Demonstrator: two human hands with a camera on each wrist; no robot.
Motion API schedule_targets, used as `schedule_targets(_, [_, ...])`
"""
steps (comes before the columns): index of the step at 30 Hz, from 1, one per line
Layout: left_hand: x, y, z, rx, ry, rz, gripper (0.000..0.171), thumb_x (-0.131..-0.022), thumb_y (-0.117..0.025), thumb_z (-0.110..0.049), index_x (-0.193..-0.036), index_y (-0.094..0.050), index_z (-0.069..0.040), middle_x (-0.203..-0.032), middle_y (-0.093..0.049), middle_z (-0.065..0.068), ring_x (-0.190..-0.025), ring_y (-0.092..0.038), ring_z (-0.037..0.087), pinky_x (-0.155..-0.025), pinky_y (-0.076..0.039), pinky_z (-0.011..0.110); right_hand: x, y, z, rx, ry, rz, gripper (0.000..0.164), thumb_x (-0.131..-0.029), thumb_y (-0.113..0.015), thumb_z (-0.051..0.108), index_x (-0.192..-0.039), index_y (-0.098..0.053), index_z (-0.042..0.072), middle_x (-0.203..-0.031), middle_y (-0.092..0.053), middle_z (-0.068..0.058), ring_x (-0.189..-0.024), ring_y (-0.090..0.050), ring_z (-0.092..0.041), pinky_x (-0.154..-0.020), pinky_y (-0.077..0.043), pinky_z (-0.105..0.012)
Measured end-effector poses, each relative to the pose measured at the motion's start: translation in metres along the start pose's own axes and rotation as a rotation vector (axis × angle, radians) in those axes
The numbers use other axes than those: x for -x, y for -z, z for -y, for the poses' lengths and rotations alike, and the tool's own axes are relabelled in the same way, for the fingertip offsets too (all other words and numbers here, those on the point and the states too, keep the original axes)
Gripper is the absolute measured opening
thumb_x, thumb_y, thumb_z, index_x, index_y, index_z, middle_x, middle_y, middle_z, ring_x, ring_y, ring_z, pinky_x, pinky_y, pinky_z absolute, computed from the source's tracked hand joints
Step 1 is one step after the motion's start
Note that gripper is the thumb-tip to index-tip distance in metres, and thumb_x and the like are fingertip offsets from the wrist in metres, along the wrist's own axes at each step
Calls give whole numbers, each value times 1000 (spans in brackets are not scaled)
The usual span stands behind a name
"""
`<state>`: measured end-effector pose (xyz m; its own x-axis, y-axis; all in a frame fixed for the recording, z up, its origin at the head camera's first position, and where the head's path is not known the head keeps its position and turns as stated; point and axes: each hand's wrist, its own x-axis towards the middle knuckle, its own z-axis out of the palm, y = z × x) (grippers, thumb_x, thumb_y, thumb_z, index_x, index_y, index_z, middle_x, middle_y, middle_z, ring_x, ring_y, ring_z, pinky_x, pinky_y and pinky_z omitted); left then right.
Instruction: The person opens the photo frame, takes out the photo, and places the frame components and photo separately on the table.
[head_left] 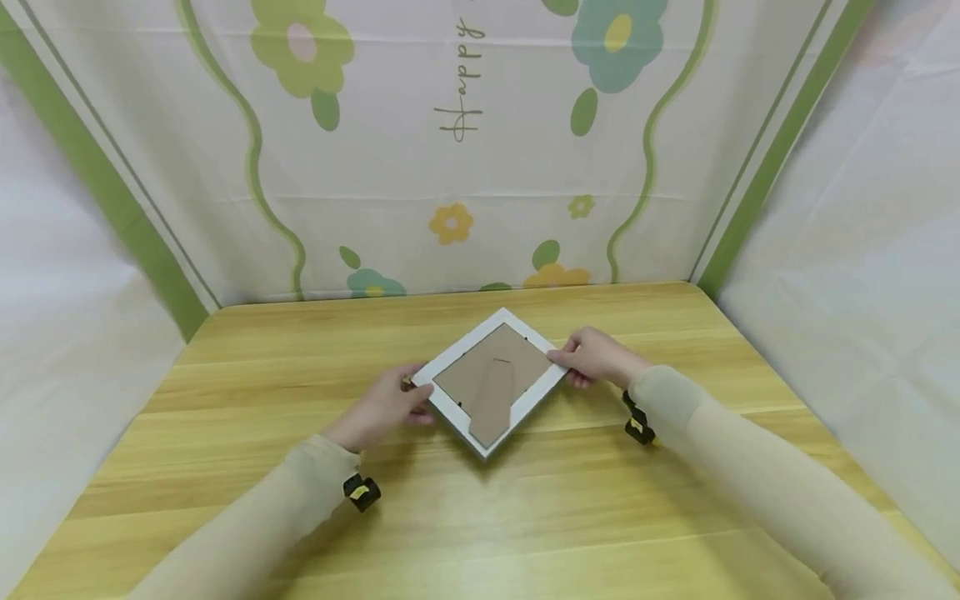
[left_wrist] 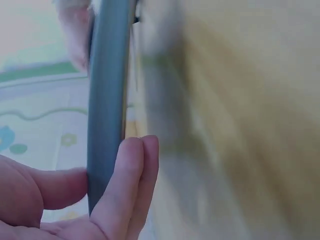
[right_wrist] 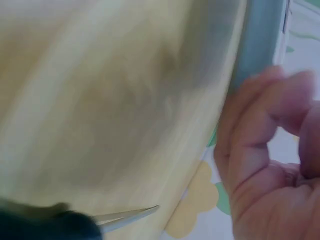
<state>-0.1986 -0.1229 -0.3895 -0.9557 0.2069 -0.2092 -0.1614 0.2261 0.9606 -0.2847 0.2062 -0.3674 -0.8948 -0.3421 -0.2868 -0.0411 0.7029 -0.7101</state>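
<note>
A white picture frame is held over the table with its back facing up, turned so one corner points toward me. Brown backing board fills its middle, and a brown easel stand lies flat against that board. My left hand pinches the left corner, thumb on the upper face. In the left wrist view, thumb and fingers grip both sides of the frame's edge. Opposite, my right hand pinches the right corner between thumb and fingers; the right wrist view shows those fingers curled at the edge.
The wood-grain table lies beneath, with a flowered cloth hanging behind its far edge. White cloth walls stand at both sides. Black devices sit at both wrists. Low in the right wrist view is a dark thing with thin pointed silver prongs.
</note>
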Motion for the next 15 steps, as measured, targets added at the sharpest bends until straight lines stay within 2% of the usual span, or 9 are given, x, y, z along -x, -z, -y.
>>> schedule_targets(3, [-6,7,-6,-21,-11,22,48,-104,-44,-1,-151,-33,2,-112,-57,26,-84,-65,27,-81,-58,44,10,-2,-2,-58,5,26,32,-99,-62,28,-109,-59,-3,-81,-67,-20,-55,-58,-14,-55,-54,-32])
schedule_targets(6, [-13,14,-9,-62,-9,60,45,-105,-41,0,-149,-36,2,-109,-59,25,-81,-65,25,-76,-58,42,20,-8,-5,-78,3,80,31,-100,-61,27,-112,-60,-2,-80,-67,-20,-55,-56,-14,-52,-51,-28])
schedule_targets(9, [-20,17,-12,-132,7,93,41,-105,-40,0,-146,-39,3,-107,-60,23,-74,-64,22,-71,-58,40,33,-16,-7,-73,-8,148,28,-101,-59,27,-104,-59,-1,-76,-66,-17,-52,-57,-15,-49,-50,-27])
schedule_targets(11, [-24,18,-15,-192,25,101,43,-105,-42,-2,-147,-36,5,-107,-60,23,-71,-62,20,-71,-57,39,41,-21,-7,-72,-33,185,27,-102,-58,27,-97,-56,0,-73,-66,-17,-50,-59,-16,-48,-52,-28])
schedule_targets(14, [-29,18,-19,-273,46,100,47,-105,-46,-6,-148,-33,8,-108,-61,22,-67,-62,18,-72,-57,39,51,-28,-6,-83,-79,214,28,-102,-56,26,-94,-54,-1,-71,-67,-18,-50,-64,-20,-49,-56,-32])
schedule_targets(15, [-31,18,-21,-302,49,107,46,-104,-47,-6,-146,-35,9,-106,-62,21,-67,-62,18,-73,-57,39,53,-30,-5,-87,-95,217,28,-103,-55,25,-94,-54,-1,-71,-68,-19,-51,-65,-22,-50,-57,-33])
